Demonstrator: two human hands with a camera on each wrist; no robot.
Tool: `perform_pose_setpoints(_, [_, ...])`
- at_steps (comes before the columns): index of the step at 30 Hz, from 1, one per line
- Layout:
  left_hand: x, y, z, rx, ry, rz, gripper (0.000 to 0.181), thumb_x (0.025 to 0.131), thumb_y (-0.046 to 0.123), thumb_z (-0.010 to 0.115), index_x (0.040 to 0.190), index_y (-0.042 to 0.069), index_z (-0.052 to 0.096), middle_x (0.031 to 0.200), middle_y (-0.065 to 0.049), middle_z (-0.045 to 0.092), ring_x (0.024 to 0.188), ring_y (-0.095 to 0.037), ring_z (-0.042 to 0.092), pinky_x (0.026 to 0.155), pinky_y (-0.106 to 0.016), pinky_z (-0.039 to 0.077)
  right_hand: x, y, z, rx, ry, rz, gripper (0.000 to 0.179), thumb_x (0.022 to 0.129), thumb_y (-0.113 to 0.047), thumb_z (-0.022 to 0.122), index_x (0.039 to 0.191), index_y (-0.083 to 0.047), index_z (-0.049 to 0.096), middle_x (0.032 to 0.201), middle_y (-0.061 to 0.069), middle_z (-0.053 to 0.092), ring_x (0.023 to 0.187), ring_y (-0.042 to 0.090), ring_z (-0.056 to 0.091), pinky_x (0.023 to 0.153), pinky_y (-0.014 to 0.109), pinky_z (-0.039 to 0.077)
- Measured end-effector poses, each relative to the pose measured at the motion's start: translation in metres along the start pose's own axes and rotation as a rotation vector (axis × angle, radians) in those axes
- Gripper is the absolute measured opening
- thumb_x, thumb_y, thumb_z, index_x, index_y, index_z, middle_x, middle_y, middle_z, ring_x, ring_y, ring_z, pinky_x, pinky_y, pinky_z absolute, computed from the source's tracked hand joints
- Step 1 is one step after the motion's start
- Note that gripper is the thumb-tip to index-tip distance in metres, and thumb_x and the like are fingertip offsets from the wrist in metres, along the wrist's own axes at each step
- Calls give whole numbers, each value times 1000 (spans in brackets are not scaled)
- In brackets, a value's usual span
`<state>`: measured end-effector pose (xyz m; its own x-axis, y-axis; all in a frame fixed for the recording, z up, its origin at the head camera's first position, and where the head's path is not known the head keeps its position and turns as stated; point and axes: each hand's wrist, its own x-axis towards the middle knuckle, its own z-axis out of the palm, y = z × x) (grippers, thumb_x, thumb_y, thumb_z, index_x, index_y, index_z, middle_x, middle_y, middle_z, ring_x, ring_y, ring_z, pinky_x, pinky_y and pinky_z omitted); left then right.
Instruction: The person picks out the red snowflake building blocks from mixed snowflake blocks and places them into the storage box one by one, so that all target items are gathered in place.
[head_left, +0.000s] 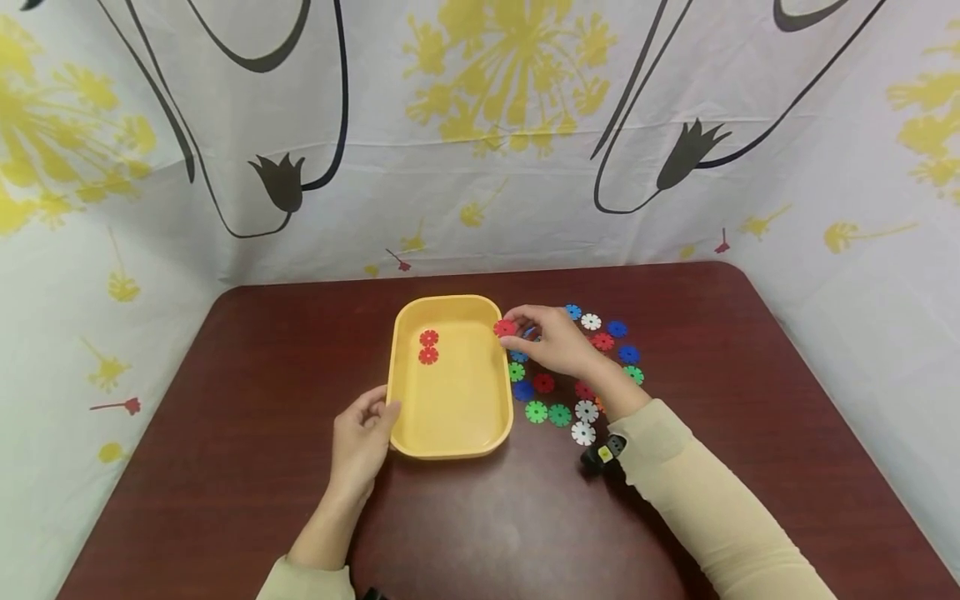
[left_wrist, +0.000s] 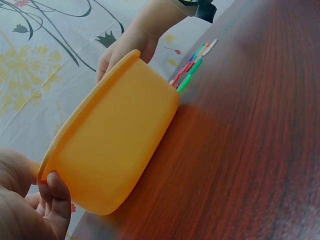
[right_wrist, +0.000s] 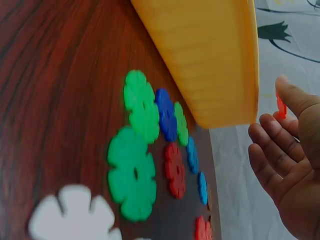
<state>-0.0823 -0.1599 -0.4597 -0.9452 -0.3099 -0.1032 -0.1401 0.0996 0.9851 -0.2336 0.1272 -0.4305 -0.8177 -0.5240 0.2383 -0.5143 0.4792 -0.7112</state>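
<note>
A yellow plastic tray (head_left: 450,446) stands on the table, with two red flower-shaped discs (head_left: 428,356) lying in its left part. My left hand (head_left: 363,437) grips the tray's left rim between thumb and fingers, as the left wrist view (left_wrist: 42,205) also shows. Over the tray's right rim, my right hand (head_left: 551,337) pinches a red notched disc (head_left: 505,328) between thumb and fingertips. In the right wrist view that red disc (right_wrist: 281,106) appears edge-on, above the level of the tray wall (right_wrist: 215,60).
Right of the tray lie several loose flower discs: green (head_left: 559,415), white (head_left: 583,432), blue (head_left: 628,354) and red (head_left: 603,342). My right forearm passes over some of them. A patterned cloth (head_left: 480,208) hangs behind the dark wooden table (head_left: 300,350).
</note>
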Motion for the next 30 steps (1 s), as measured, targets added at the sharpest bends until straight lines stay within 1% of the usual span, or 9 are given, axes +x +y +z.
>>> perform_pose_setpoints(2, [0,0,0,1,2,1,31,97,12,66,127,3,66,88,-9,55,60,-10,52,49,-21,45,2,-2,2,4,-5,-13,32,93,-25,76,118,-7,69,99,3,70,90,18,65,83,41,58])
perform_pose_setpoints(5, [0,-1,0,3,-1,6,31,97,12,66,127,3,66,88,-9,55,62,-11,53,50,-22,46,5,-4,5,8,-6,-17,31,93,-25,76,118,-7,69,96,2,69,87,16,65,81,39,57])
perform_pose_setpoints(8, [0,-1,0,0,-5,8,31,97,12,66,127,3,66,89,-9,55,63,-13,54,51,-23,48,7,-5,7,5,0,-24,30,94,-25,75,118,-7,69,93,0,68,82,15,63,74,34,55])
perform_pose_setpoints(13, [1,-1,0,-4,-3,8,31,98,12,65,127,3,66,89,-10,55,63,-15,55,50,-23,48,13,-10,10,5,18,-49,31,94,-24,75,118,-5,69,89,1,66,77,15,59,66,32,50])
perform_pose_setpoints(24, [2,-1,1,-7,-4,29,30,97,12,66,126,4,67,87,-10,55,59,-11,53,48,-21,45,24,-21,22,4,18,-92,28,91,-21,78,114,-4,71,87,2,67,73,14,59,63,30,50])
perform_pose_setpoints(27, [2,-2,0,-6,-2,31,30,97,10,66,126,3,67,87,-10,55,60,-10,52,48,-21,44,27,-24,26,-3,14,-98,29,91,-21,78,113,-4,72,89,2,68,76,14,60,65,30,51])
perform_pose_setpoints(30, [2,-2,0,-7,-3,31,30,97,9,66,126,2,67,87,-9,55,60,-10,53,49,-20,45,32,-26,31,-12,8,-112,29,90,-22,79,112,-4,72,89,3,69,80,14,62,70,31,53])
